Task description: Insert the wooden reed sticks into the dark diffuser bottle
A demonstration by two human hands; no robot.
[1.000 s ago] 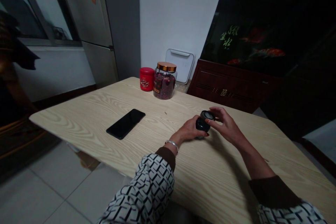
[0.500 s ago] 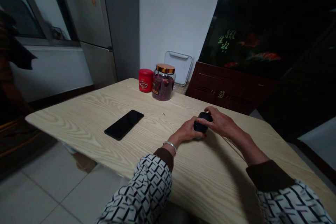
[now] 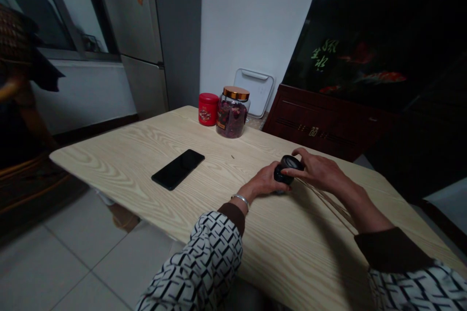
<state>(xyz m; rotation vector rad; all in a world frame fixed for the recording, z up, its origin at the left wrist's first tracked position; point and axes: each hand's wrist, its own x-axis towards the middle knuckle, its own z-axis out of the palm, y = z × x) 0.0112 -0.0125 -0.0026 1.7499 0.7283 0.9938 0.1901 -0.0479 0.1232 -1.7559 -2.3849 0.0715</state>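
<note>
A small black round jar point(image 3: 279, 175) is held just above the wooden table, in front of me and to the right. My left hand point(image 3: 268, 179) is closed around its side. Thumb and fingers of my right hand point(image 3: 316, 169) grip the jar's black lid point(image 3: 291, 161), which is tilted and shows a ring-shaped rim with a greyish face inside it. Whether the lid has fully parted from the jar, I cannot tell. Several thin light-brown sticks or cords point(image 3: 328, 202) run beneath my right wrist. A black phone point(image 3: 178, 169) lies flat to the left.
Toward the far edge of the table point(image 3: 120, 155) stand a red canister point(image 3: 208, 109) and a glass jar of dried flowers point(image 3: 232, 117). A white board-like object point(image 3: 255, 88) leans behind them. A fish tank point(image 3: 346, 48) rises beyond; a person point(image 3: 18, 82) is at far left.
The black top under my right hand has tilted, and its rim and greyish face now show. The whole view has shifted slightly, and more of the thin sticks or cords is visible.
</note>
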